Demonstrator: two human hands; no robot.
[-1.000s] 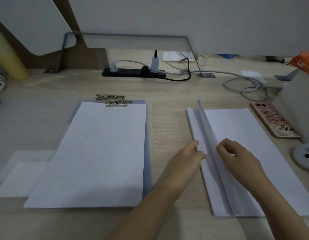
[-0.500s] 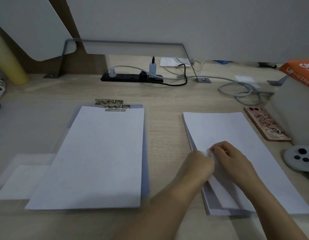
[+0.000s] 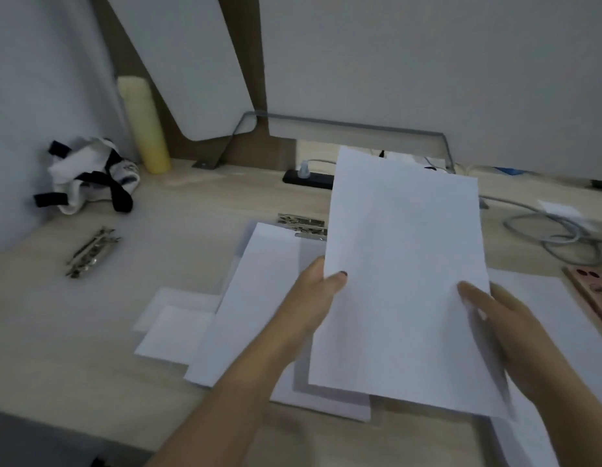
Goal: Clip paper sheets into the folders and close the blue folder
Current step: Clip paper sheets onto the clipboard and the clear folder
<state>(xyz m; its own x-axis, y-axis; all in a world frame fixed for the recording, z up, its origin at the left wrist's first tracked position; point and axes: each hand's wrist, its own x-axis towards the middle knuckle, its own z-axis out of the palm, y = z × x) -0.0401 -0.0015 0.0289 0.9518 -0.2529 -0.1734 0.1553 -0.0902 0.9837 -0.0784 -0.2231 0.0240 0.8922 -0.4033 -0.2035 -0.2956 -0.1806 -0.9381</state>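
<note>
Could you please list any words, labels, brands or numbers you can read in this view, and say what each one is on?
None can be read.
The sheet, held up by the left hand and right hand, looks blank.
The phone case at the right edge bears dark drawings, too blurred to read.
The black-and-white cloth shows a small mark, unreadable.

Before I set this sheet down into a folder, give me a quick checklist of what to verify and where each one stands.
1. Sheet held by both hands: ok, left hand and right hand grip its side edges.
2. Sheet lifted off the desk: ok.
3. Only one sheet picked up: cannot tell.
4. Clip on the near folder open: cannot tell, partly hidden behind the sheet.
5. Near folder free for it: not ok, paper already lies in it.
6. Second clip at far left unobstructed: ok.
</note>
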